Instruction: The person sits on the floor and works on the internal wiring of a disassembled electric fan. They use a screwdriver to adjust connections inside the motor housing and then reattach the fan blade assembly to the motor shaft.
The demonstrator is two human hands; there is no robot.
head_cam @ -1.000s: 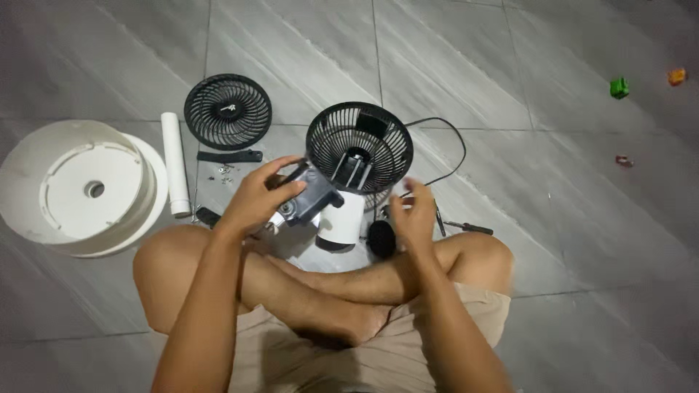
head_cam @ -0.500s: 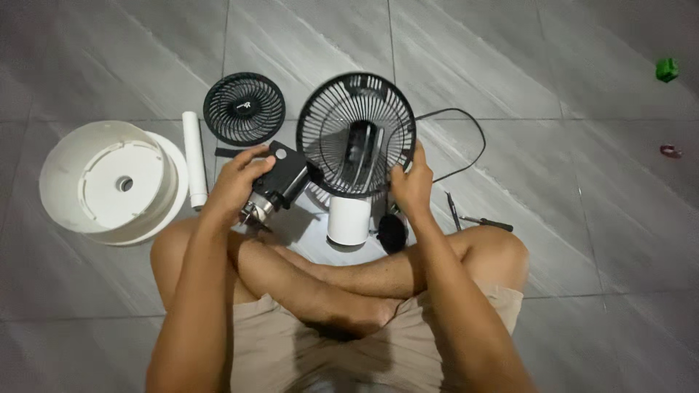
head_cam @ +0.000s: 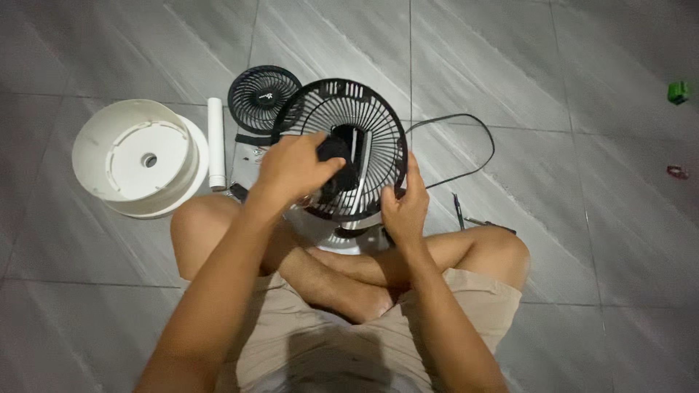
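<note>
Both hands hold the black fan grille (head_cam: 364, 124) (left (head_cam: 295, 167), right (head_cam: 404, 207)).

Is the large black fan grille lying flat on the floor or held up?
Held up. The large black fan grille is tilted off the tiles, right hand gripping its rim, left hand on the black part at its centre.

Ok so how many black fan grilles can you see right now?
2. One black grille is held up between the left hand and right hand; the other grille lies on the tiled floor behind it, partly covered. No others show.
</note>
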